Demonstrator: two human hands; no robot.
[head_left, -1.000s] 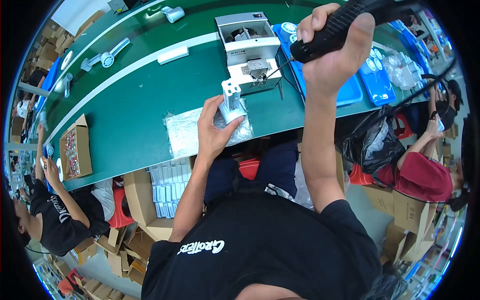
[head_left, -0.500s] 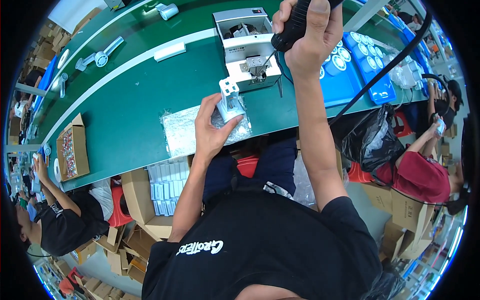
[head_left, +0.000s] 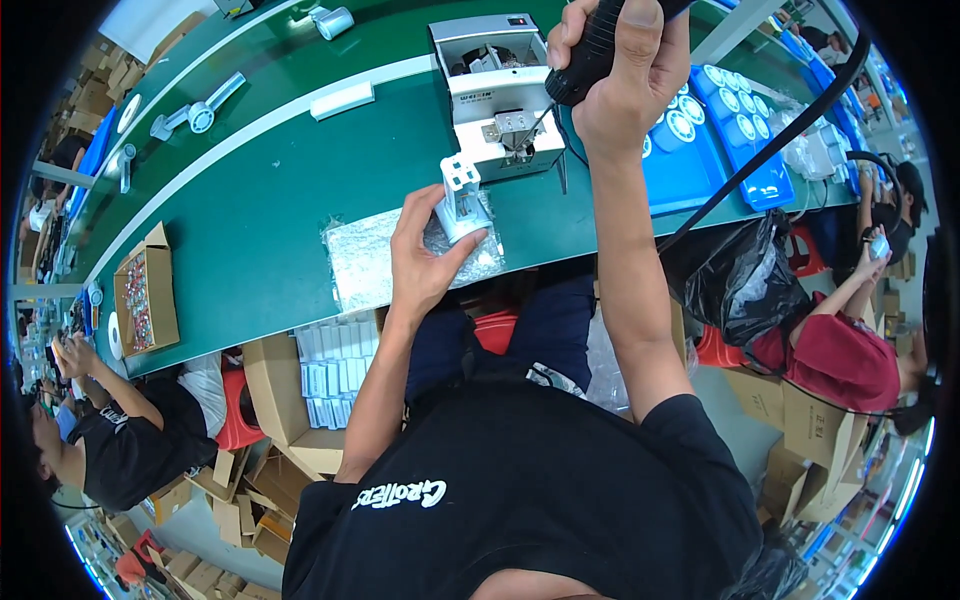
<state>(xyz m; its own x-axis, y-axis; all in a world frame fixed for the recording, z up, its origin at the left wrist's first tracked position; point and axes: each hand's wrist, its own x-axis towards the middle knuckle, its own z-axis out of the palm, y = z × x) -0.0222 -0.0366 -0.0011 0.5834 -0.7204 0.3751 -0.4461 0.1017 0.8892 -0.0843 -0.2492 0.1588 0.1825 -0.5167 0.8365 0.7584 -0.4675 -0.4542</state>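
My left hand (head_left: 422, 268) is closed round a white and pale-blue plastic housing (head_left: 463, 215), which stands upright with several square openings at its top. It rests on a sheet of bubble wrap (head_left: 365, 262) on the green bench. Raised at the right, my right hand (head_left: 622, 110) grips a black electric screwdriver (head_left: 588, 62). Its thin bit points down and left to the metal pickup block of a white screw feeder (head_left: 500, 100). Whether a screw sits on the bit is too small to tell.
Blue trays (head_left: 700, 172) with white round parts are at the right. A black cable (head_left: 770, 145) hangs across there. A cardboard box of small parts (head_left: 152, 295) stands on the left; a carton of white pieces (head_left: 285, 390) is below the bench edge. Co-workers sit on both sides.
My hands, the housing and the screwdriver hold nearly the same places. The view has shifted slightly. At the left, a co-worker's hands have moved.
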